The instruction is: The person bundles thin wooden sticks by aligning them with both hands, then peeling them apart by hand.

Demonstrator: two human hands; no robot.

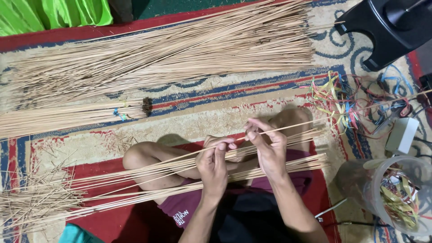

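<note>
I sit cross-legged on a patterned carpet (202,117) with several long thin tan sticks (135,173) lying across my lap. My left hand (214,164) and my right hand (267,148) are close together above my knees. Both pinch a single thin stick (294,127) that runs from lower left to upper right. My fingers are closed around it. More sticks pass under both hands and fan out to the left.
A large loose heap of the same sticks (171,54) covers the carpet ahead. A tied bundle (72,116) lies at left. Coloured strips and cords (342,101) tangle at right, near a clear plastic container (396,193), a black stool (391,27) and a white box (402,135).
</note>
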